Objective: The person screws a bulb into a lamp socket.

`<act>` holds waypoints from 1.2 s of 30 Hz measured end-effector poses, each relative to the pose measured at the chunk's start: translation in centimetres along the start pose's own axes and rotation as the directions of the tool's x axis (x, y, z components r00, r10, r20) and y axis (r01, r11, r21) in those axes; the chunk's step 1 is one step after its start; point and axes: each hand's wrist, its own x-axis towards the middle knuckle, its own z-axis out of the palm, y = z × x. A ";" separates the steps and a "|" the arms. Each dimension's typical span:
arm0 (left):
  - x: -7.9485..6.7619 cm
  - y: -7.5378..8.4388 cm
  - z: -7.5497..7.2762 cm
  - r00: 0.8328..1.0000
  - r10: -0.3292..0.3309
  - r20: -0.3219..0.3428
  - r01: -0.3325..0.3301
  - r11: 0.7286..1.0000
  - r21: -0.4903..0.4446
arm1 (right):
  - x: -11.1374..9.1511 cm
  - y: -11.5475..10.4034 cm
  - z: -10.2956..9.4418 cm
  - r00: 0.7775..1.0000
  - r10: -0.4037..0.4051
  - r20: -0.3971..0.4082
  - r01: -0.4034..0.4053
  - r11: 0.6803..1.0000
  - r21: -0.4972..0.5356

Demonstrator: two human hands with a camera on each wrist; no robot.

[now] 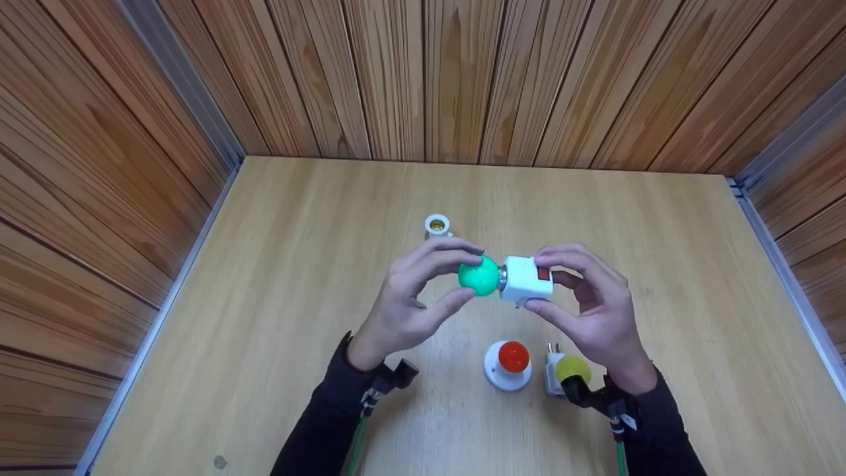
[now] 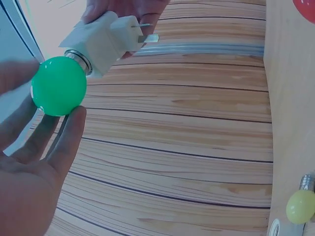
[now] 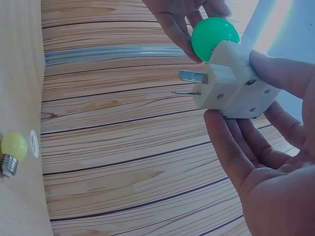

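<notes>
My left hand (image 1: 411, 291) pinches a green light bulb (image 1: 478, 276) between thumb and fingers. My right hand (image 1: 598, 307) holds a white plug-in lamp socket (image 1: 527, 278) with a red switch, thumb on one side and fingers on the other. The bulb's metal screw base is at the socket's mouth, and some of its thread (image 2: 78, 60) shows in the left wrist view. Two flat metal prongs (image 3: 193, 76) stick out from the socket's side in the right wrist view. Both things are held above the table, bulb toward the left.
A red bulb (image 1: 513, 357) sits in a round white base (image 1: 496, 378). Near my right wrist, a yellow bulb (image 1: 572, 367) is beside a white pronged plug (image 1: 554, 382). A white socket (image 1: 437, 225) stands farther back. Both wrist views show a yellow bulb (image 3: 14, 146) with its screw base bare.
</notes>
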 end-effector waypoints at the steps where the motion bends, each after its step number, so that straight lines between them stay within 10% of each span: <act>1: 0.0 0.0 0.0 1.000 -0.010 -0.005 0.010 1.000 -0.015 | 0.0 0.0 0.0 1.000 -0.008 -0.002 0.008 1.000 0.002; 22: -0.2 0.8 0.5 0.967 -0.244 -0.070 0.230 0.960 -0.161 | -0.3 0.7 0.5 0.991 -0.124 -0.047 0.118 0.987 -0.109; 36: 0.0 0.8 0.8 0.971 -0.222 -0.089 0.208 0.968 -0.137 | 0.0 1.0 0.6 0.977 -0.211 -0.008 0.201 0.941 -0.273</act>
